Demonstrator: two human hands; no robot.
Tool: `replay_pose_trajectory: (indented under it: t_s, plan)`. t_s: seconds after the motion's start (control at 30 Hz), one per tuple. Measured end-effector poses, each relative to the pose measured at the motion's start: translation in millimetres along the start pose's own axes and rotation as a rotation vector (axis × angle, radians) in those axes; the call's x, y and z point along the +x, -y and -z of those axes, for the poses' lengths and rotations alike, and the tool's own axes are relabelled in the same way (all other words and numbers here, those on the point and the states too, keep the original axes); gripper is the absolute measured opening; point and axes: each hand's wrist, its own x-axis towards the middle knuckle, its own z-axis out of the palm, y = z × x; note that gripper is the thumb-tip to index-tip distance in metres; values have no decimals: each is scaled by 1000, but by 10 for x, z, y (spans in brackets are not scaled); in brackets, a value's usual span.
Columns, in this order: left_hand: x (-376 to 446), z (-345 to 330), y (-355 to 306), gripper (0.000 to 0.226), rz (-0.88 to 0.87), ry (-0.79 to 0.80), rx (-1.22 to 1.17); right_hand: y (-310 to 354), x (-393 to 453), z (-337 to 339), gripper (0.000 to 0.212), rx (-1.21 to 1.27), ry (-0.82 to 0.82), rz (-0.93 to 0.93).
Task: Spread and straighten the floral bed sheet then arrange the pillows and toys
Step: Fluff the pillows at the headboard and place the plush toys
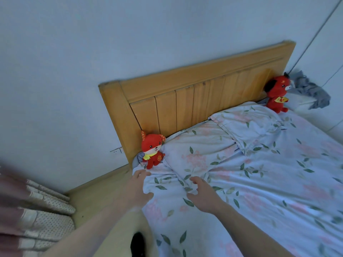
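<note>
From the head view we see the sheet covering the bed, its near-left edge running from the bed's corner at 9 o'clock down toward 6 o'clock. Our left hand rests at that edge near the corner, fingers spread and relaxed, gripping nothing. Our right hand lies on the sheet just beside it, fingers loosely spread, also holding nothing; small wrinkles gather between the two hands.

Two pillows in the same floral cloth lie side by side against the headboard, toward 12 o'clock from our hands. A red toy sits upright at the left corner, touching the left pillow and just beyond our left hand. A second red toy sits at the far corner near 2 o'clock, against the headboard.

Beyond that toy, a grey cloth lies crumpled by the wall. Left of the bed a strip of floor runs between the bed edge and the wall, and a curtain hangs at 8 o'clock, blurred. A wall socket shows just left of the headboard's base.
</note>
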Motion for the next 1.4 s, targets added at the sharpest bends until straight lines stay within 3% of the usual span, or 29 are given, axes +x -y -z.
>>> replay_pose_trajectory:
  t_s: [0.33,0.87,1.13,1.4]
  plan:
    - [-1442,-8,-343,67,-94,-104,39,-147,-1500,-344,63,-49,-41,76]
    - [-3492,-503,-197,62,-144,-55,34,-352,-3413,-1222,58,-64,-64,86]
    - [-4214,-859,-501,58,-173,-126,6,-904,-4241,-1224,58,-43,-95,118]
    - [-4538,-1504,-1348,54,-136,-170,-25,-1896,-4912,-703,59,-86,-106,161]
